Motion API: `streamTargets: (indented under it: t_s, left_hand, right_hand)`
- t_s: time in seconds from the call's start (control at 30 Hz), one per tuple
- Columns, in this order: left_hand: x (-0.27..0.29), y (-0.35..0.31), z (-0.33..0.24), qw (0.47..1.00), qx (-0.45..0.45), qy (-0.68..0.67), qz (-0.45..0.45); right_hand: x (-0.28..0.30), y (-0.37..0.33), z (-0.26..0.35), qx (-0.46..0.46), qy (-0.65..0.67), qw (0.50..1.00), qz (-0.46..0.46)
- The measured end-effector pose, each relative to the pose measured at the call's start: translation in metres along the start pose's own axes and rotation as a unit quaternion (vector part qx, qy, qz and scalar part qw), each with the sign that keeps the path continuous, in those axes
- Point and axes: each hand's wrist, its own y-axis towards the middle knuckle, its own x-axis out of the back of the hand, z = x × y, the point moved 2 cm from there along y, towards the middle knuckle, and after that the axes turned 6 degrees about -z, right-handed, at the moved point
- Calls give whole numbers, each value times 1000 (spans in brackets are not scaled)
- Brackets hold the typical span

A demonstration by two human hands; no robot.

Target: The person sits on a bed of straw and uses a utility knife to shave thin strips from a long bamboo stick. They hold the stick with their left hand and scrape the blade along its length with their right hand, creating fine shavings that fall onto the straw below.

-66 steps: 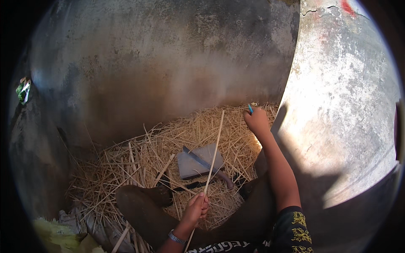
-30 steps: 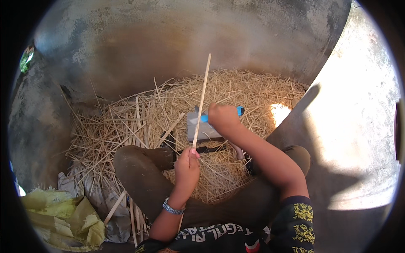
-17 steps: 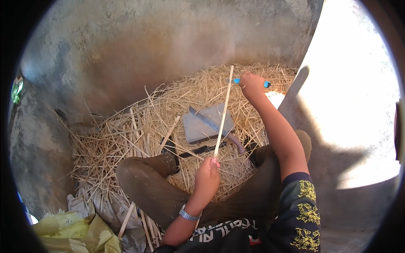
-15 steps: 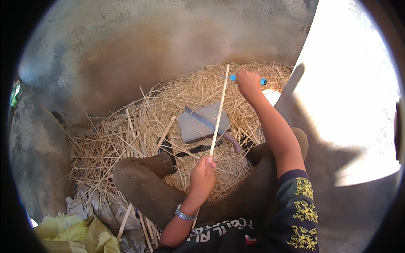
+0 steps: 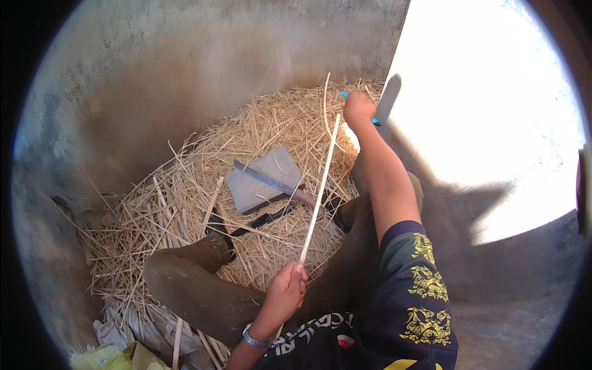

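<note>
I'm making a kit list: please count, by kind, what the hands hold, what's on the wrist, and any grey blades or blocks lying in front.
Pale strip in left hand: 1
Blue utility knife in right hand: 1
Wristwatch: 1
Machete: 1
Grey block: 1
Total: 5

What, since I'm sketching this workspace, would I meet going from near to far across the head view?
Silver metal wristwatch, bare left hand gripping a thin pale wooden-looking strip, grey rectangular block, bare right hand gripping a slim blue tool, stained grey wall at the back.
</note>
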Motion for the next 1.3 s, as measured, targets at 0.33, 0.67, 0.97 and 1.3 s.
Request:
streamTargets:
  t_s: [0.33, 0.67, 0.97, 1.3]
  left_hand:
    - [31, 32, -11, 960, 89, -266, 13]
    - [49, 87, -81, 972, -139, -14, -191]
    - [62, 95, -60, 856, -256, 233, -385]
    - [25, 74, -63, 873, -232, 304, -304]
  right_hand:
    - [47, -79, 66, 237, 58, 967, 74]
    - [47, -163, 119, 384, 70, 917, 77]
    - [38, -238, 128, 526, 120, 839, 77]
    - [13, -95, 120, 340, -65, 937, 55]
